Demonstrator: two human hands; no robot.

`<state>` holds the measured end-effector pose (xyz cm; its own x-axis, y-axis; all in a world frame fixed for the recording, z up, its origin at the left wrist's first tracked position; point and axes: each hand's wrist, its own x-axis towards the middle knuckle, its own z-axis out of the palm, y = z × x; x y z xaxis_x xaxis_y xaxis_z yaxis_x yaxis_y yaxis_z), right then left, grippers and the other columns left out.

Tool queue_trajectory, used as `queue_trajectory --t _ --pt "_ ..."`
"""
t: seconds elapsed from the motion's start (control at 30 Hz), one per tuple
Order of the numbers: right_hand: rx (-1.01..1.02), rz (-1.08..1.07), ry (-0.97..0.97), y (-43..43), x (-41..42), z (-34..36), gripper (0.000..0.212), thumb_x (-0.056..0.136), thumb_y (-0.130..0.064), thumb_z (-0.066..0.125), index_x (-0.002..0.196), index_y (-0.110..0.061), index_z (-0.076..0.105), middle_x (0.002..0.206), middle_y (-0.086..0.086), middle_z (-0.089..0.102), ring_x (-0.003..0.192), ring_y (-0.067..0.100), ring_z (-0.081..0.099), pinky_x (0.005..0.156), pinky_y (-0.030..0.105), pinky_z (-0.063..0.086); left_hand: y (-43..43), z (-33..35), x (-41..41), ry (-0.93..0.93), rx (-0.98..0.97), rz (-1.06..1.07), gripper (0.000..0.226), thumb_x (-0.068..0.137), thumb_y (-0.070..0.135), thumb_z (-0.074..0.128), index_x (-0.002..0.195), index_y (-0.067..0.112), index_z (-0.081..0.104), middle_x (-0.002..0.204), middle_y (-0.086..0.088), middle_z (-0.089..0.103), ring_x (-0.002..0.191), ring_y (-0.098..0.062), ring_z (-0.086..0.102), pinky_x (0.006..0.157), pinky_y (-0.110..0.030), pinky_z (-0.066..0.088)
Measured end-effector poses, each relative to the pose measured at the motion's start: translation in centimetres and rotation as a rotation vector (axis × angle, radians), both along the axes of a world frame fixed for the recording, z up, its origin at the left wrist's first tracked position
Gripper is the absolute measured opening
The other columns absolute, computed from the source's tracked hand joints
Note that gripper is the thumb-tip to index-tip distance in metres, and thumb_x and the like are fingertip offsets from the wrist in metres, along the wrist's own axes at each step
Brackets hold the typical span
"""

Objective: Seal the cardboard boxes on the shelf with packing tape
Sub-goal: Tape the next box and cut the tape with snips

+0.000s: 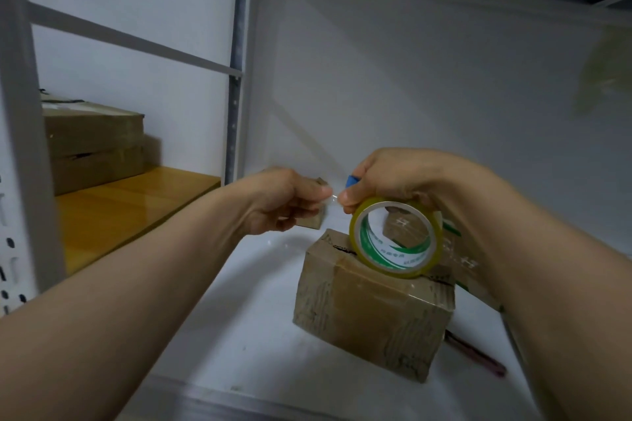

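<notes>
Mid-task, early part of a taping pass, as I read it. My left hand [287, 202] has thumb and forefinger pinched on the free tape end [333, 199]. My right hand [403, 178] is curled over the top of the tape roll [383, 255] and grips it. A small blue thing [352, 180] pokes out of that fist, maybe a cutter, too little showing to tell. Only a short bit of tape is drawn out between the hands.

The roll hangs just above the near box [369, 311], which sits on the white shelf [260, 301]. That box seems to carry a glossy strip over its top and front, but dark gaps show along the top seam, so I judge it not fully sealed.

Left to do: pull a length, lay it on the seam, cut, press. Then the small box [313, 222] behind my left hand and the green-printed box [468, 270] at right; their state is hidden. The stacked boxes [92, 143] sit on the wooden shelf [130, 208] off left, too blurred to judge.
</notes>
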<state>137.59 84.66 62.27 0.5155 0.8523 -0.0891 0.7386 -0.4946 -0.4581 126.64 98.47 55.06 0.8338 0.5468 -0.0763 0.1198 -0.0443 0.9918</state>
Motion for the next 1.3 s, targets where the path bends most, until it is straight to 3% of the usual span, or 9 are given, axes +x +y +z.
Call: queue_trajectory --t 0.2,0.37,0.53,0.7,0.8,0.9,1.03,1.13,1.3 --pt "0.022 -0.031 -0.045 -0.8 -0.2 0.0 0.054 0.09 -0.044 0.071 0.133 -0.014 0.054 0.128 0.007 0.063 0.112 0.026 0.066 0.097 0.043 0.055 0.0 -0.8 0.3 0.049 -0.124 0.031 0.014 0.091 0.019 0.069 0.078 0.017 0.065 0.063 0.001 0.062 0.074 -0.016 0.058 0.083 -0.037 0.047" --pt "0.284 -0.125 0.013 -3.6 -0.4 -1.6 0.054 0.083 -0.066 0.066 0.111 -0.021 0.056 0.1 0.002 0.07 0.079 0.016 0.072 0.059 0.027 0.057 -0.6 -2.1 0.8 0.09 -0.158 0.084 0.022 0.101 0.017 0.054 0.08 0.018 0.062 0.059 0.003 0.054 0.065 -0.015 0.059 0.07 -0.03 0.043" --pt "0.69 -0.157 0.272 -6.3 -0.7 -5.7 0.08 0.059 -0.075 0.066 0.118 -0.022 0.054 0.094 0.007 0.073 0.076 0.018 0.072 0.073 0.036 0.062 -0.7 -3.2 0.8 0.06 -0.241 0.074 0.022 0.1 0.02 0.057 0.079 0.017 0.063 0.058 0.004 0.055 0.063 -0.013 0.058 0.082 -0.035 0.05" --pt "0.807 -0.018 0.518 -7.0 0.4 -9.2 0.081 0.053 -0.039 0.086 0.123 -0.02 0.049 0.095 -0.001 0.077 0.093 0.024 0.075 0.083 0.042 0.06 -0.2 -4.2 0.7 0.038 -0.318 0.119 0.017 0.102 0.018 0.056 0.085 0.015 0.06 0.061 0.002 0.053 0.06 -0.013 0.06 0.08 -0.036 0.054" --pt "0.748 -0.01 0.404 -7.2 1.1 -9.8 0.051 0.071 -0.027 0.086 0.115 -0.024 0.06 0.093 -0.006 0.074 0.092 0.02 0.074 0.086 0.042 0.058 0.0 -4.8 0.7 -0.011 -0.379 0.098 0.011 0.101 0.018 0.057 0.092 0.015 0.062 0.061 0.001 0.054 0.059 -0.014 0.062 0.098 -0.042 0.051" --pt "0.827 0.021 0.375 -7.2 1.4 -10.0 0.029 0.088 -0.01 0.071 0.113 -0.021 0.061 0.087 -0.003 0.07 0.082 0.02 0.07 0.077 0.039 0.057 0.1 -4.7 1.0 -0.039 -0.366 0.082 0.018 0.101 0.019 0.056 0.085 0.015 0.061 0.06 0.002 0.055 0.06 -0.011 0.062 0.084 -0.036 0.054" --pt "0.928 0.033 0.407 -7.4 1.7 -10.1 0.032 0.079 -0.015 0.065 0.107 -0.03 0.062 0.101 0.018 0.061 0.093 0.042 0.065 0.082 0.063 0.057 -0.5 -3.7 1.4 -0.058 -0.257 0.095 0.025 0.104 0.015 0.05 0.079 0.015 0.056 0.061 0.001 0.051 0.055 -0.011 0.055 0.055 -0.025 0.051" --pt "0.976 0.014 0.423 -7.5 1.8 -10.3 0.033 0.073 -0.016 0.063 0.104 -0.028 0.062 0.105 0.027 0.054 0.099 0.053 0.057 0.081 0.074 0.05 -1.1 -3.4 1.9 -0.053 -0.171 0.114 0.024 0.103 0.011 0.048 0.08 0.014 0.054 0.06 0.001 0.048 0.056 -0.013 0.048 0.058 -0.026 0.044" --pt "0.983 0.006 0.408 -7.5 2.1 -10.6 0.036 0.069 -0.018 0.061 0.104 -0.028 0.061 0.102 0.027 0.054 0.094 0.052 0.058 0.076 0.07 0.051 -1.2 -4.5 1.7 -0.05 -0.275 0.159 0.022 0.103 0.01 0.046 0.084 0.014 0.056 0.06 0.001 0.043 0.056 -0.013 0.043 0.063 -0.027 0.039"
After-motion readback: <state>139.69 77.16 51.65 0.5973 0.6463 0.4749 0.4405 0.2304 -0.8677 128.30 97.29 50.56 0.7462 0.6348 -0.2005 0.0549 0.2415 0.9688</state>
